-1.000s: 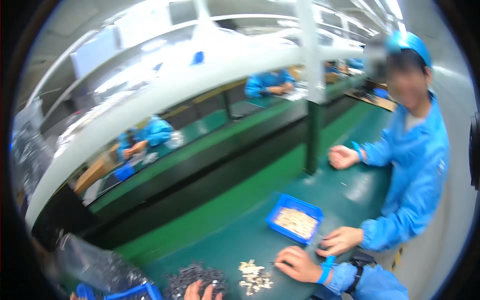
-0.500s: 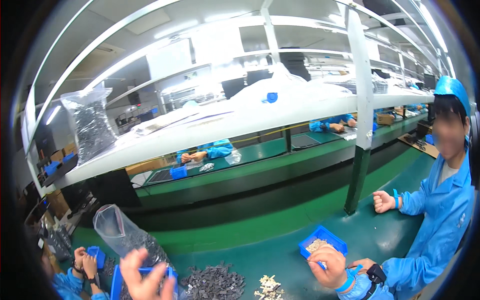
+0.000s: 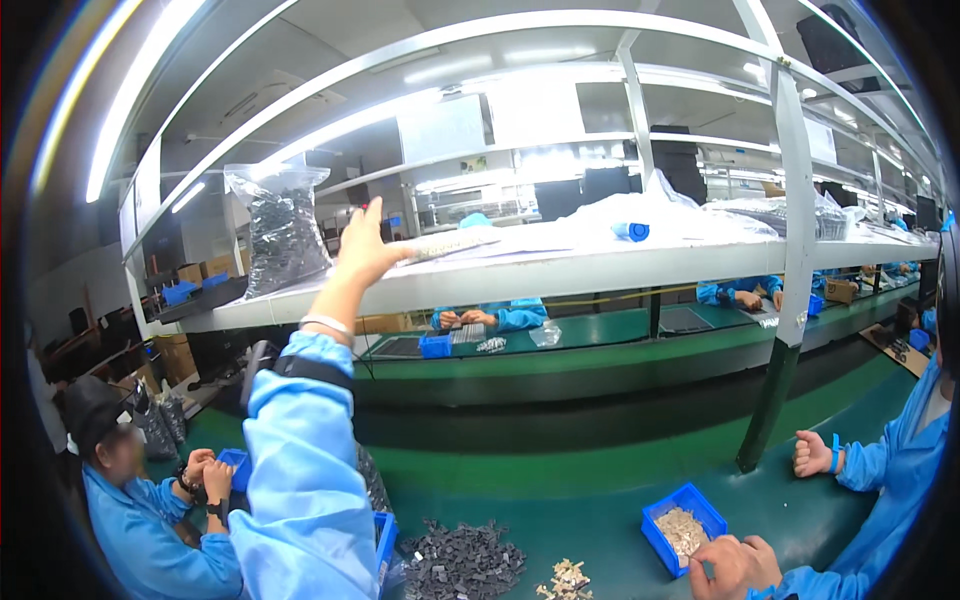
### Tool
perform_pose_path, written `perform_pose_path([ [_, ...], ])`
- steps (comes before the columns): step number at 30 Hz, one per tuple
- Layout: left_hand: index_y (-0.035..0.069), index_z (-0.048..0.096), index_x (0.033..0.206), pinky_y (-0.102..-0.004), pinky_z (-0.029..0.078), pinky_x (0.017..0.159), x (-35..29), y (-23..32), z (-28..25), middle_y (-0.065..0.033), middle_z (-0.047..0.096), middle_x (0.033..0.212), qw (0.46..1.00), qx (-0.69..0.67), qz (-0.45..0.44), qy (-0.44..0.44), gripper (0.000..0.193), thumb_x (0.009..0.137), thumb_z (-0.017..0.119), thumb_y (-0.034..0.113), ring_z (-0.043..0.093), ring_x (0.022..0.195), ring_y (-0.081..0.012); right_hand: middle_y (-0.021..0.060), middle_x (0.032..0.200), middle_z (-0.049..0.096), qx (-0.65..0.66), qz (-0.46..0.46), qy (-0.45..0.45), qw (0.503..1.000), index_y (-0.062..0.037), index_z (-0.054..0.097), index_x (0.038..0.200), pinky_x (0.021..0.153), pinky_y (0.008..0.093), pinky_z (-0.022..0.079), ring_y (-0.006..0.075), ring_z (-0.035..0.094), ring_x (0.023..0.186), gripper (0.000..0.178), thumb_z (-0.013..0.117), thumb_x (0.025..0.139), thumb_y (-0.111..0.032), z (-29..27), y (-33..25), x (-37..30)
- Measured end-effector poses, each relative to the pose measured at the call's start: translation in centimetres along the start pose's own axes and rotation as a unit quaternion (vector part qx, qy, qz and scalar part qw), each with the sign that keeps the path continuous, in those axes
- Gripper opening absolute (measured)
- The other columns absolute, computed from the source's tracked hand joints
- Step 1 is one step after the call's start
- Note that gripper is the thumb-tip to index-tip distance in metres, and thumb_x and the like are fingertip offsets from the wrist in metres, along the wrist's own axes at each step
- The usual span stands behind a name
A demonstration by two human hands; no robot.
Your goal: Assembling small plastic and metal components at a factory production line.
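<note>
- Our left hand is raised at the white shelf, fingers spread apart, nothing visible between them; whether it touches anything there we cannot tell.
- Our right hand is curled beside the blue bin of beige pieces, low on the right; its fingers bend inward, but we cannot tell whether they clamp a piece.
- Left of the raised hand, a clear plastic bag of dark parts stands on the shelf. We judge it fairly heavy, soft and slippery, best held by its top edge with a palm beneath.
- The beige pieces look light, stiff and easily scattered; we would pinch one by its edges. The bin seems rigid, best gripped at the rim.
- Between our arms, the green table carries a dark pile and a smaller beige pile.
- Farther right, a co-worker's fist rests on the table.
</note>
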State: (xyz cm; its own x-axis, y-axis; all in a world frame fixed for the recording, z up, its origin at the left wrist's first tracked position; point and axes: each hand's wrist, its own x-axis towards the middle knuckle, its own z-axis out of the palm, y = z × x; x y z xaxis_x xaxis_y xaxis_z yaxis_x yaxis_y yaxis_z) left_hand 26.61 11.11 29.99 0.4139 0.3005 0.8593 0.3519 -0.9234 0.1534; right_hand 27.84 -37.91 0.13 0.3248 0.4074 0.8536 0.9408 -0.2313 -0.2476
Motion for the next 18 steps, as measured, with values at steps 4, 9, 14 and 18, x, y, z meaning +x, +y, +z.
perform_pose_path([
  [4, 0.019, 0.028, 0.135, -0.0436, 0.031, 0.098, 1.0, -1.6, 5.3, -0.026, 0.024, 0.135, 0.992, 0.062, -0.095, -0.061, 0.097, 0.052, 0.078, 0.031, 0.033, 0.118, -0.0466, 0.0132, 0.073, 0.055, -0.062, 0.032, -0.018, 0.997, -0.0029, 0.053, 0.077, 0.073, 0.0404, 0.045, 0.0312, 0.055, 0.069, 0.008, 0.06, 0.073, 0.0, -1.3, -0.2, -0.6],
  [9, 0.013, 0.037, 0.13, -0.0392, 0.035, 0.096, 2.9, -5.3, 6.5, -0.0273, 0.033, 0.13, 0.987, 0.054, -0.1, -0.112, 0.086, 0.055, 0.077, 0.029, 0.04, 0.116, -0.0385, 0.0145, 0.075, 0.058, -0.057, 0.028, 0.043, 0.997, 0.002, 0.054, 0.076, 0.064, 0.0333, 0.046, 0.0287, 0.056, 0.068, 0.012, 0.061, 0.069, 0.008, -1.3, 0.4, -1.4],
  [14, 0.004, 0.067, 0.085, -0.0356, 0.046, 0.081, 4.0, -5.2, 6.9, -0.0191, 0.063, 0.089, 0.988, 0.041, -0.088, -0.119, 0.036, 0.055, 0.075, 0.023, 0.059, 0.089, -0.0314, 0.0154, 0.074, 0.057, -0.072, 0.041, 0.04, 0.996, 0.0018, 0.053, 0.076, 0.062, 0.0353, 0.044, 0.0295, 0.056, 0.069, 0.011, 0.061, 0.07, 0.006, -0.9, 1.1, -1.8],
  [18, 0.002, 0.066, 0.072, -0.0362, 0.048, 0.071, 3.9, -4.5, 7.2, -0.0194, 0.062, 0.076, 0.997, 0.069, 0.009, -0.042, 0.015, 0.061, 0.065, 0.012, 0.061, 0.075, -0.0321, 0.0154, 0.073, 0.055, -0.088, 0.062, 0.006, 0.994, 0.0009, 0.053, 0.076, 0.064, 0.0376, 0.043, 0.0304, 0.055, 0.069, 0.011, 0.062, 0.071, 0.003, 0.7, 1.8, -2.3],
])
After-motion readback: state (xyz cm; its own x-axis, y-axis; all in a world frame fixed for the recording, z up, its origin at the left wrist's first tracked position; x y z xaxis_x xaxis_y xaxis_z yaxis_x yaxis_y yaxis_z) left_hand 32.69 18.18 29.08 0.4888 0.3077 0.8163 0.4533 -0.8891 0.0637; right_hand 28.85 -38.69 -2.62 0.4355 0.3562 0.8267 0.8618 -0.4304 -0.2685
